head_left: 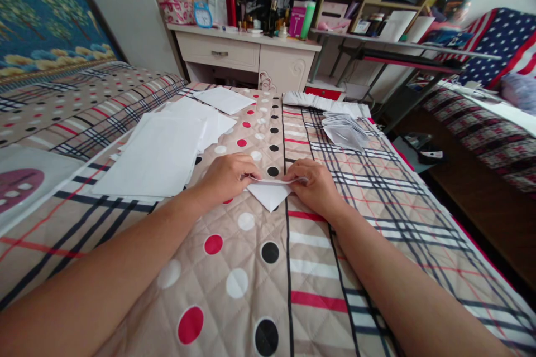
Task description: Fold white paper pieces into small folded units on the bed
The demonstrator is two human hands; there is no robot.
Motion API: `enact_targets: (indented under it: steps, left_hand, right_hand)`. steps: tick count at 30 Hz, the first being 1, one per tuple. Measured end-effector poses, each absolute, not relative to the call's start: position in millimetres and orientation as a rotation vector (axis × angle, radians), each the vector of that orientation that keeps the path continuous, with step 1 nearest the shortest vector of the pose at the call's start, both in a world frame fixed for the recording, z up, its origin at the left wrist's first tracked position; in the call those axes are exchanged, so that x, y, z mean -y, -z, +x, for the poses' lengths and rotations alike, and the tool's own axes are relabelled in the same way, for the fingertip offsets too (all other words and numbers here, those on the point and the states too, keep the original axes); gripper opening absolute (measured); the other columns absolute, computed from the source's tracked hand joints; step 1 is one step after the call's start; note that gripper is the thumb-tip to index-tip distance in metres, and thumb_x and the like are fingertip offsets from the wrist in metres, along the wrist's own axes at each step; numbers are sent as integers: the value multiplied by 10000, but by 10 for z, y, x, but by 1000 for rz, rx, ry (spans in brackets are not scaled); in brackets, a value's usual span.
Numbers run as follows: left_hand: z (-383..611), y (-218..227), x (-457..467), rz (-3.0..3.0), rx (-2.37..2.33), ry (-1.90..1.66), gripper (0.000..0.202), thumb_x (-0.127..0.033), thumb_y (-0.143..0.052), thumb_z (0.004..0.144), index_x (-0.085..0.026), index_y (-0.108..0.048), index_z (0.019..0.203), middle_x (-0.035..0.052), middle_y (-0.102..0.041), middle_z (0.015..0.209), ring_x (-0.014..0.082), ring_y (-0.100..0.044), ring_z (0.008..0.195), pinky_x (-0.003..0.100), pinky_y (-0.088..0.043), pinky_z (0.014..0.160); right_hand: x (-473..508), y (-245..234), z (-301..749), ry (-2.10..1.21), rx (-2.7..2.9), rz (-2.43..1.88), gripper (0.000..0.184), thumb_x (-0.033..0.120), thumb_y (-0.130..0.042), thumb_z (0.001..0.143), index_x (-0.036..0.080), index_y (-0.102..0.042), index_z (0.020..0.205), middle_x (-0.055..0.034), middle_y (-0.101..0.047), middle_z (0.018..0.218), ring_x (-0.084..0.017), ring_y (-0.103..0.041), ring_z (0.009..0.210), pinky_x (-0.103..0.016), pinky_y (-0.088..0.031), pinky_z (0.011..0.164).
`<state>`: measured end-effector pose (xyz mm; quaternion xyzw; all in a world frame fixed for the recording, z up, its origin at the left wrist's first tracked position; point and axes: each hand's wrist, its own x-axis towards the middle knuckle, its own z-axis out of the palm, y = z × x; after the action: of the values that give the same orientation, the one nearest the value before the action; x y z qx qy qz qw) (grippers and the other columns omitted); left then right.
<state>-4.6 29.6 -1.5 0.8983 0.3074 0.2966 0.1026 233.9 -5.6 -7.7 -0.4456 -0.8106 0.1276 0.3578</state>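
Note:
A small sheet of white paper (270, 195) is being held between my two hands, partly folded, with a pointed corner facing me. My left hand (228, 177) pinches its left end, thumb and fingers together. At the opposite end my right hand (315, 185) grips the paper the same way, fingers curled. The raised upper edge runs as a thin line from one hand to the other. Left of my left hand lies a pile of white paper sheets (153, 153), loosely stacked. Both hands rest low, close to the patterned quilt (238, 312).
A single white sheet (226, 100) lies beyond the pile. At the far right of the bed are a row of folded white papers (322, 103) and a fanned stack of small folded pieces (344, 131). A cluttered dresser (218, 53) stands behind the bed; a plastic package (33, 178) lies at left.

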Motion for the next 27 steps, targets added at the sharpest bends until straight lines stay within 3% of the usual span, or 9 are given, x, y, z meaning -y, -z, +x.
enact_targets:
  steps: [9, 14, 27]
  left_hand:
    - [-122, -123, -348, 2785, -731, -690, 188, -50, -646, 777, -198, -759, 806, 16, -738, 789, 150, -658, 752, 255, -496, 722]
    - [-110, -149, -304, 2797, -805, -625, 206, -35, -602, 775, -183, -742, 808, 29, -713, 821, 161, -643, 795, 260, -477, 737]
    - [-132, -235, -263, 2879, -836, -372, 245, -28, -584, 766, -195, -762, 778, 22, -637, 757, 152, -593, 762, 252, -417, 668]
  right_hand:
    - [88, 39, 2328, -32, 2275, -1172, 263, -5, -550, 685, 192, -716, 736, -42, -695, 820, -203, -606, 808, -333, -375, 743]
    - [113, 31, 2298, -29, 2303, -1136, 269, -21, -511, 680, 179, -672, 758, -55, -688, 903, -203, -596, 869, -323, -373, 753]
    - [148, -8, 2249, 29, 2386, -1153, 260, -23, -483, 670, 177, -647, 694, -67, -660, 823, -208, -554, 828, -332, -366, 735]
